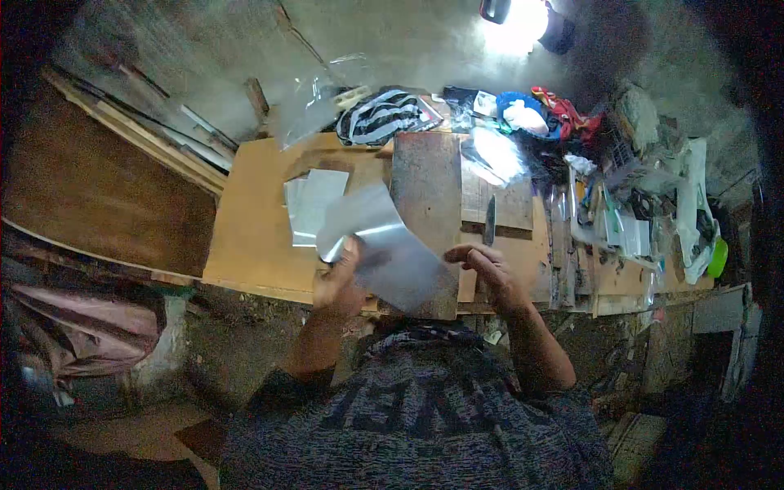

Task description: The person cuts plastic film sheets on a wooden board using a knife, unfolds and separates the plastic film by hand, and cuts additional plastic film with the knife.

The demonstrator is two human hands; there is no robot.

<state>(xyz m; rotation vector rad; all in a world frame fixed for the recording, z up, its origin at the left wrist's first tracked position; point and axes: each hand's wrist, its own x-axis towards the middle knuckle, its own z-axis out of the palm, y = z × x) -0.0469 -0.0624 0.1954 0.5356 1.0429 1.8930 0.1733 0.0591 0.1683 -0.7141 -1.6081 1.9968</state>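
Note:
A thin, shiny, silvery sheet (392, 253) is tilted above the bench, with its lower right part over a long dark wooden board (429, 188). My left hand (341, 279) grips the sheet at its left edge, thumb on top. On the other side, my right hand (496, 276) has its fingers bent together, fingertips beside the sheet's right corner. Whether they touch that corner cannot be made out. Just beyond the right hand is a dark knife blade (490, 219); its lower end meets the hand's outline. Several pale flat sheets (318, 200) lie on the bench behind the left hand.
The yellowish wooden bench (249, 216) has a front edge close to my body. A striped black-and-white cloth (380, 117) and a blue bundle (527, 114) sit at the back. Tools and plastic clutter the right side. A bright lamp (514, 28) hangs above.

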